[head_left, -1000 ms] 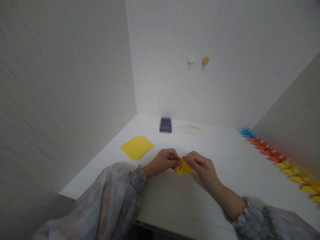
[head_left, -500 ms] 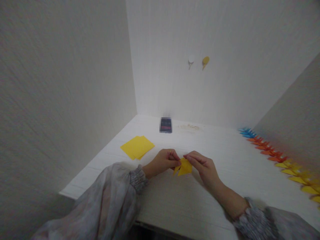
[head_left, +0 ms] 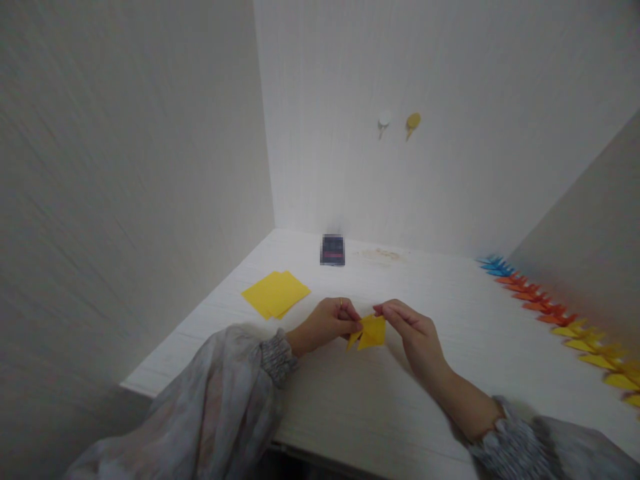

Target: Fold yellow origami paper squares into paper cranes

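A small folded yellow paper piece (head_left: 370,331) is held just above the white table (head_left: 350,400), between both hands. My left hand (head_left: 327,324) pinches its left edge, a ring on one finger. My right hand (head_left: 413,330) pinches the upper right corner with thumb and fingertips. The paper shows several pointed flaps hanging down on its left side.
A small stack of flat yellow paper squares (head_left: 276,293) lies to the left. A dark small box (head_left: 333,250) stands near the back wall. Along the right edge runs a row of folded paper figures: blue (head_left: 493,265), orange (head_left: 535,299), yellow (head_left: 600,350). Two round hooks (head_left: 399,122) hang on the wall.
My right hand has slid a little to the right along the paper's top edge, uncovering more of the yellow piece. My left hand has stayed in place.
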Demonstrator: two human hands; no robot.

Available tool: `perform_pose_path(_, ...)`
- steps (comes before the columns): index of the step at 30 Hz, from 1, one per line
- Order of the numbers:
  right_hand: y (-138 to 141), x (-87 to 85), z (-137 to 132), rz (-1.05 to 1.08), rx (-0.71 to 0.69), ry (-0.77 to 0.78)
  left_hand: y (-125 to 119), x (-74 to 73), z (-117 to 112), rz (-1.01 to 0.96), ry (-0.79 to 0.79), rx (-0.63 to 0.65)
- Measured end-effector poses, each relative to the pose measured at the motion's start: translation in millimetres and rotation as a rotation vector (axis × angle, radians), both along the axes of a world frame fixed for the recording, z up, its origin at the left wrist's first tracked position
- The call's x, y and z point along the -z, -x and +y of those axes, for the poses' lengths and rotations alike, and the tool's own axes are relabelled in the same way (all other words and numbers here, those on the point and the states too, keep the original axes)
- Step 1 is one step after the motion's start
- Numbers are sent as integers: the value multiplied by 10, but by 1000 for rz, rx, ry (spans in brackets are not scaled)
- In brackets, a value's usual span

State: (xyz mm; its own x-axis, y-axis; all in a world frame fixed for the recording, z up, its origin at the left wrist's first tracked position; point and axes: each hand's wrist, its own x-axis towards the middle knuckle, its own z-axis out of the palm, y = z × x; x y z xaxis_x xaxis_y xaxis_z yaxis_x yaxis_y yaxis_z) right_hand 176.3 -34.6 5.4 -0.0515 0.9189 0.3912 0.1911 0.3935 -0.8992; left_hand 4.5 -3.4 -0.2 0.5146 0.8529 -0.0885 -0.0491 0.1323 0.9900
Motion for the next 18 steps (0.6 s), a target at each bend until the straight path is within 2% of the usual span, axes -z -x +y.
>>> perform_pose_path(4, -1, 17, 20, 27, 49, 11, 3, -3, -5, 5, -10, -8)
perform_pose_path(10, 39, 47, 35, -75, 16, 135, -5, -7, 2, -10, 1, -16)
perform_pose_path(18, 24, 4, 7, -112, 29, 66, -4, -23, -6, 9, 9, -23)
